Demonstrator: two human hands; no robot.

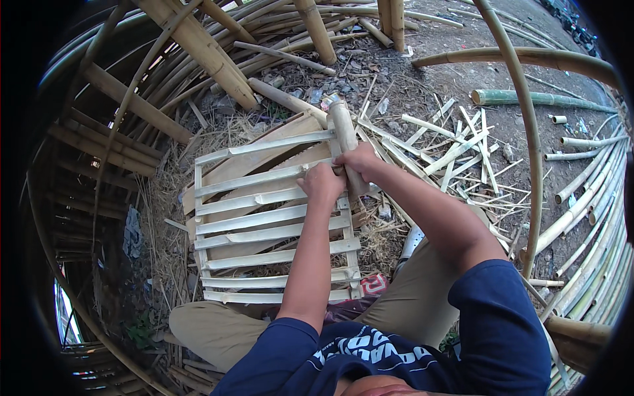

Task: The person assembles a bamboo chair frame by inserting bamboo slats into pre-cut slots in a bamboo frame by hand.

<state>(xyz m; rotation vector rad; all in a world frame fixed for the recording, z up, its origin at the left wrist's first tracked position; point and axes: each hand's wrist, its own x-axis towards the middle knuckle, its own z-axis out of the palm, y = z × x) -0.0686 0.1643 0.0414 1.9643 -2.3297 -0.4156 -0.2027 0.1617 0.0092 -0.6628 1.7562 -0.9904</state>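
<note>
A ladder-like frame of pale split bamboo slats (274,232) lies before my crossed legs, with several crosswise slats fixed to side strips. My left hand (322,181) is closed at the frame's right side strip, near the upper slats; its fingertips are partly hidden. Right beside it, my right hand (360,161) is closed over a short thick bamboo piece (343,125), its fingers reaching across toward the left hand. This piece lies lengthwise along the frame's upper right edge. Beneath the frame are flat brown boards (254,163).
Loose bamboo strips (456,148) are scattered to the right. Long bamboo poles (594,231) are heaped at the far right, and a bent pole (528,132) arches close to my right arm. Bamboo posts (211,56) and a slatted structure (109,152) stand at the left and back.
</note>
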